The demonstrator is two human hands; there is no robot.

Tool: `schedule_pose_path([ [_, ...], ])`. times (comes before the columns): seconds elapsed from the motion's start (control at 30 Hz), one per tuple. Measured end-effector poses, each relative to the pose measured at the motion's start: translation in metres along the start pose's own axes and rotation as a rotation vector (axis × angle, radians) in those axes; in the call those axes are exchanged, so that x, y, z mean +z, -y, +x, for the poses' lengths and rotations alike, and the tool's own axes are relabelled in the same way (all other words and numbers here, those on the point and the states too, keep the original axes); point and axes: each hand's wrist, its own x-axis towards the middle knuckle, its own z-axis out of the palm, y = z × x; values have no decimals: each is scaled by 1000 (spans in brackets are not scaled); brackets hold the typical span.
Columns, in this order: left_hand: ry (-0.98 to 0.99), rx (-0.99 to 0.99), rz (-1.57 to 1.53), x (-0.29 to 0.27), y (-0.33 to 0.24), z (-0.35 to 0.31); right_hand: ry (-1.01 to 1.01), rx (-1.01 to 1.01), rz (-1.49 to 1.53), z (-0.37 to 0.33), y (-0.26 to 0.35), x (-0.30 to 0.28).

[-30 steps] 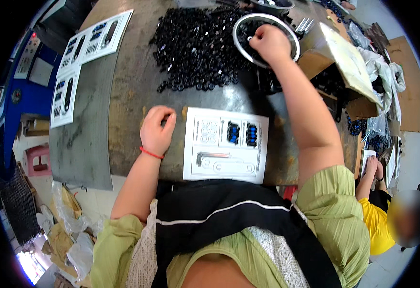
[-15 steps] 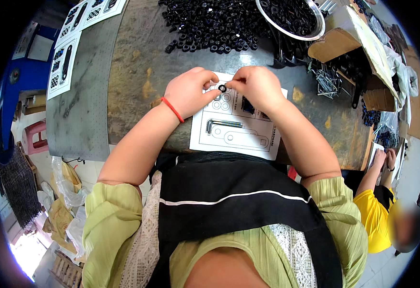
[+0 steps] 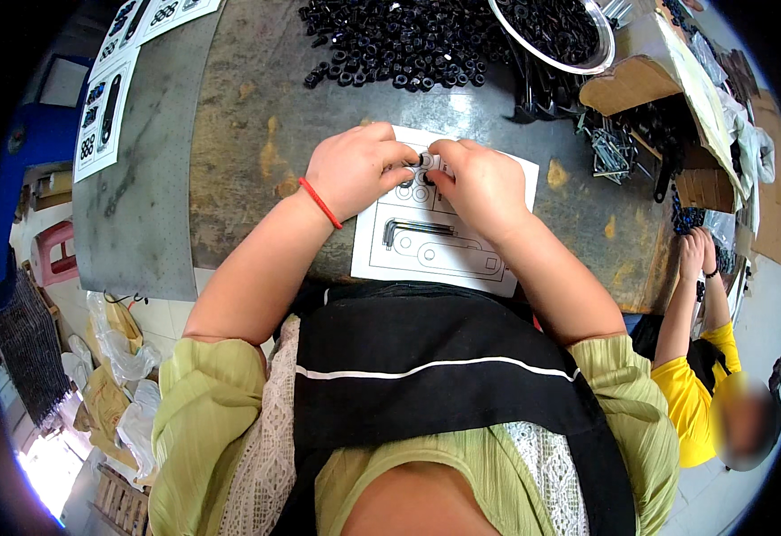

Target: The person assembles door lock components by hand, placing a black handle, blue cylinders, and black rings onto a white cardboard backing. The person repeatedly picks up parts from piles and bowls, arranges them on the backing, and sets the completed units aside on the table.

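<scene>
My left hand [image 3: 351,172], with a red cord on its wrist, is closed, its fingertips pinching a small black ring [image 3: 423,161]. My right hand [image 3: 490,189] meets it from the other side, thumb and finger closed around a second dark ring-like piece [image 3: 429,178]; the fingers partly cover both pieces. Beneath the hands lies a white sheet [image 3: 372,255] printed with outlines of rings and a long handle shape. Dark L-shaped hex keys [image 3: 419,227] rest on its printed surface, below the fingertips.
A heap of black nuts [image 3: 399,45] covers the table's far side. Right of it stand a metal bowl [image 3: 606,55] of black parts and an open cardboard box [image 3: 636,85], with metal pins [image 3: 612,150] beside it. Printed sheets [image 3: 104,116] lie far left. A co-worker in yellow [image 3: 689,415] is at right.
The ring between my fingertips has turned and shifted slightly right, and a second dark piece now shows at my right thumb. My right hand has lowered a little. The co-worker's arms have moved up.
</scene>
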Motion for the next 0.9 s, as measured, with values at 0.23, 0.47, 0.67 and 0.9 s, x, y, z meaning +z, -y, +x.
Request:
schedule_pose_path([
  [0.23, -41, -43, 2, 7, -2, 0, 26, 76, 1, 3, 0, 5],
  [0.47, -32, -55, -23, 8, 2, 0, 11, 57, 33, 3, 1, 7],
  [0.67, -27, -38, -50, 7, 4, 2, -30, 32, 53, 1, 2, 15],
  [0.9, -119, -124, -195, -8, -4, 2, -240, 11, 78, 28, -28, -22],
])
